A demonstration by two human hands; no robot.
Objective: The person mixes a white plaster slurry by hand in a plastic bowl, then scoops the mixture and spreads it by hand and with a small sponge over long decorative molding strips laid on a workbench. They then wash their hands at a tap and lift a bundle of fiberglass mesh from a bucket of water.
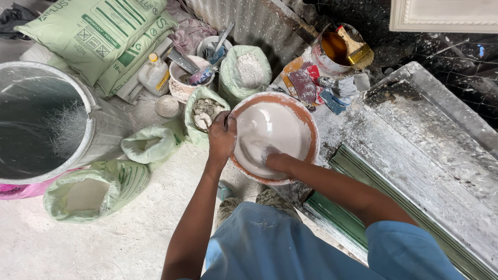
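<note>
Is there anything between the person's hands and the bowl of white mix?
Nothing visible. The left hand grips the rim of the bowl directly, and the right hand is already inside it, fingers sunk in the white mix. The open sacks sit beside the bowl, not in the way.

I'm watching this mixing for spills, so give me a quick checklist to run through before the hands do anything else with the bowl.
1. Bowl steadied: ok, the left hand has a grip on its rim.
2. Right hand placement: ok, it is down in the white mix, fingers coated.
3. Mix level: ok, it sits below the rim, with nothing running over.
4. Bowl footing: cannot tell, its base is hidden.
5. Room around the bowl: not ok, an open green bag and scrapers crowd its edge.
6. Lumps in the mix: cannot tell; the surface looks smooth, but below it is hidden.
</note>
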